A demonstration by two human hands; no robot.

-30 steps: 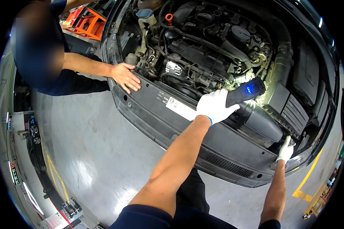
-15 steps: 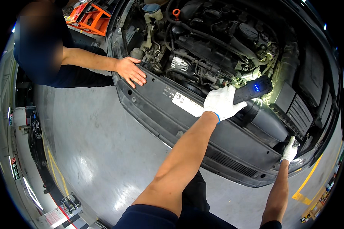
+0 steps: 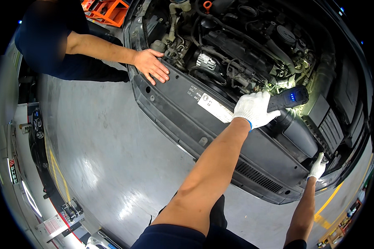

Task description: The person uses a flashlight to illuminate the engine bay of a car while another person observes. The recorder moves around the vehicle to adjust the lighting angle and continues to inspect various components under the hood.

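My left hand (image 3: pixel 256 109), in a white knit glove with a blue cuff, is closed around a black work light (image 3: pixel 287 98) with a row of blue lit dots. The light is held above the front of an open engine bay, and a bright glow falls on the hoses and metal parts beneath it. Down at the bay's right front corner, my right hand (image 3: pixel 317 167), also gloved, is closed with the thumb up beside the black air intake housing (image 3: pixel 300 139). What its fingers grip there is hidden.
A co-worker's bare hand (image 3: pixel 152 66) lies flat on the black front panel (image 3: pixel 176 93) at the left. A white label (image 3: pixel 215 107) is stuck to that panel. Behind the co-worker stands an orange rack (image 3: pixel 108 13). Grey floor (image 3: pixel 108 137) extends before the car.
The whole view has shifted slightly, so the car and both my hands appear a little further right. My left hand keeps hold of the work light; the co-worker's hand stays on the panel.
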